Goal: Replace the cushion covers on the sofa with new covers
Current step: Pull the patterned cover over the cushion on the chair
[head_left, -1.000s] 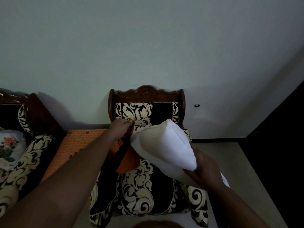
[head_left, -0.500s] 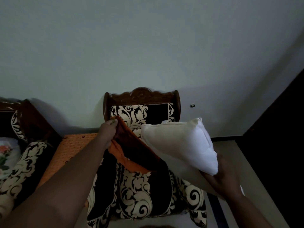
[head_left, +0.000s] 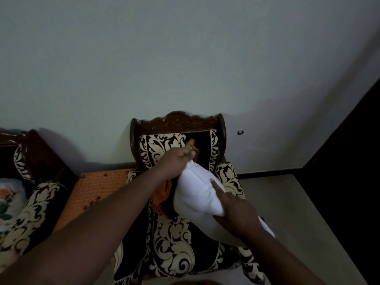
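Just right of the frame's centre, a plump white fabric cushion insert (head_left: 197, 194) is held in the air over the seat of a carved dark-wood armchair (head_left: 176, 120) upholstered in black cloth with cream scrollwork. The left hand (head_left: 176, 161), reaching in from the lower left, has its fingers curled tight, pinching an edge of a dark brown cushion cover with orange lining (head_left: 164, 192) at the insert's upper corner; the cover bunches and hangs below the wrist, against the insert's left side. The right hand (head_left: 236, 210), coming from the lower right, clasps the insert's lower end, thumb laid across the top of the white fabric and the fingers wrapped underneath, mostly hidden. Whether any of the insert sits inside the cover cannot be told. At the left of the frame, an orange woven cloth with dark sequins (head_left: 96, 188) lies between the armchair and a matching black-and-cream sofa (head_left: 30, 208). On that sofa, at the far left edge, rests a white cushion printed with flowers (head_left: 8, 200)
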`<move>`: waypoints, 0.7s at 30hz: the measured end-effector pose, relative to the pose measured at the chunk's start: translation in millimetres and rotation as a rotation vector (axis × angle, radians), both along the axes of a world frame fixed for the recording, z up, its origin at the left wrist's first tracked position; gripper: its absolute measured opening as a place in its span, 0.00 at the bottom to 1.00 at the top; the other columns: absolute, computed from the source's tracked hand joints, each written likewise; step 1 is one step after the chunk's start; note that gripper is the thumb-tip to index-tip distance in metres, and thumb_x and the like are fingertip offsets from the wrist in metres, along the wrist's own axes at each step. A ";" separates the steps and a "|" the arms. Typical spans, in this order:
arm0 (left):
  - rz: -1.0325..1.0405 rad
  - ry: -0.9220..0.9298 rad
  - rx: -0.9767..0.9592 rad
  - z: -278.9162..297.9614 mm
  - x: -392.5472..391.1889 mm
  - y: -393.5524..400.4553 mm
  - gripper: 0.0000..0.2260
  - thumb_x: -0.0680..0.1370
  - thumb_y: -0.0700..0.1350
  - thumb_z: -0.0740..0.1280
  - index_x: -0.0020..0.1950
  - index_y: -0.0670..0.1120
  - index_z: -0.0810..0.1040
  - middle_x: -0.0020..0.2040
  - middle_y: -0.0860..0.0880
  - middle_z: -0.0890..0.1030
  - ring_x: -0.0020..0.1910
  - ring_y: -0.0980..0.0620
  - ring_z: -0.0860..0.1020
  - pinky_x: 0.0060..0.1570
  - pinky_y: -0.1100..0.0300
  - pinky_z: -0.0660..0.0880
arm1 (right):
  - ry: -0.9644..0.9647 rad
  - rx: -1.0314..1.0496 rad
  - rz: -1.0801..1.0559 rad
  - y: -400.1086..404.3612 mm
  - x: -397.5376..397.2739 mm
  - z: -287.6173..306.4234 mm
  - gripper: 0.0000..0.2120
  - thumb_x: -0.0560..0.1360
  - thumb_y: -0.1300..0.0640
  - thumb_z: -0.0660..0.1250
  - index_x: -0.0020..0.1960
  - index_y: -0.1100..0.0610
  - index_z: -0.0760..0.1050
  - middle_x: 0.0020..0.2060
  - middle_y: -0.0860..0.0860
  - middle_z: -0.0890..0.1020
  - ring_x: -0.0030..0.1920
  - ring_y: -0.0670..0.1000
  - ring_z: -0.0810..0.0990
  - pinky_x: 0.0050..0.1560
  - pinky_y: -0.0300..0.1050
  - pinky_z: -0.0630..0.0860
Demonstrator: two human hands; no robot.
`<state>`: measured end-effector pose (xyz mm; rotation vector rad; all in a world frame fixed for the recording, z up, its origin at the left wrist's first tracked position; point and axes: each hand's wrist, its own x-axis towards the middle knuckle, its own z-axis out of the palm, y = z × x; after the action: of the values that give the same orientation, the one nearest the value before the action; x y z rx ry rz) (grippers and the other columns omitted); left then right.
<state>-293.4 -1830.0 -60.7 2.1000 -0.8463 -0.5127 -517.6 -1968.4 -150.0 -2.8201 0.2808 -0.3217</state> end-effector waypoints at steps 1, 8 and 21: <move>-0.037 -0.115 0.064 1.3 -2.7 -1.0 0.13 0.84 0.54 0.62 0.47 0.51 0.83 0.49 0.54 0.83 0.48 0.51 0.80 0.47 0.57 0.74 | 0.029 0.007 0.001 5.2 7.2 -0.4 0.51 0.71 0.39 0.67 0.79 0.35 0.33 0.42 0.48 0.81 0.37 0.52 0.81 0.37 0.48 0.77; -0.282 -0.574 0.394 5.4 -59.4 1.3 0.14 0.84 0.54 0.58 0.57 0.52 0.82 0.49 0.49 0.83 0.48 0.47 0.80 0.50 0.50 0.77 | 0.219 0.082 -0.090 20.1 65.3 0.4 0.26 0.77 0.46 0.65 0.74 0.52 0.69 0.51 0.53 0.84 0.48 0.55 0.83 0.47 0.45 0.78; 0.113 -0.687 0.303 -71.0 19.2 76.4 0.25 0.77 0.65 0.56 0.66 0.52 0.74 0.62 0.48 0.77 0.65 0.43 0.74 0.63 0.45 0.70 | -0.059 0.842 -0.278 -6.4 63.9 40.9 0.29 0.69 0.54 0.78 0.69 0.48 0.75 0.58 0.47 0.82 0.56 0.51 0.80 0.55 0.46 0.76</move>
<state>-274.1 -1753.6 -131.7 2.6361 -1.0607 0.1793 -453.8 -1974.8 -109.1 -1.9411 0.6264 -0.2604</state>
